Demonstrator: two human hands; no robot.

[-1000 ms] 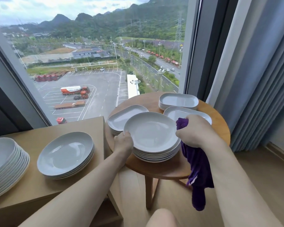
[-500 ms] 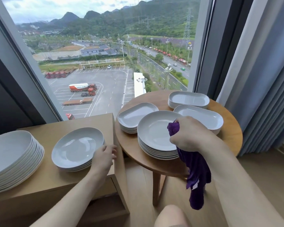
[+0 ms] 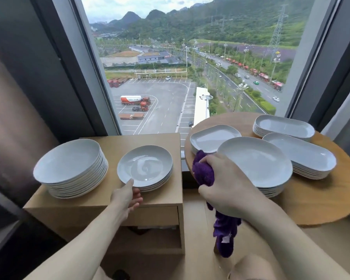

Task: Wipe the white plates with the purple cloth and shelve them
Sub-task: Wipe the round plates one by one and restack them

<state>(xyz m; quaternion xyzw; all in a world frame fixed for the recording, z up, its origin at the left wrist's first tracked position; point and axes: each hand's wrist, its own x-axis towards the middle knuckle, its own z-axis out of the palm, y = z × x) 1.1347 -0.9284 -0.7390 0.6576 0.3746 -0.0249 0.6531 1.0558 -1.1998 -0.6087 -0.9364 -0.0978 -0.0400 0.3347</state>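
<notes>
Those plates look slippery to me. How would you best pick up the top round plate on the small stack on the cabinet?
Probably by its near rim, from the front: the top plate overhangs the stack, leaving room for fingers beneath. The left hand is already there.

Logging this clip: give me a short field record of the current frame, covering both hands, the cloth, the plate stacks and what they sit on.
left hand: left hand open, thumb at the near rim of the short round stack
right hand: right hand grips the purple cloth, its tail hanging down
cabinet: wooden cabinet carries the short round stack and a tall round stack
round table: round table carries four stacks: rounded plates, a small rounded-rectangle stack, two oblong stacks
wiping: cloth is on no plate
</notes>
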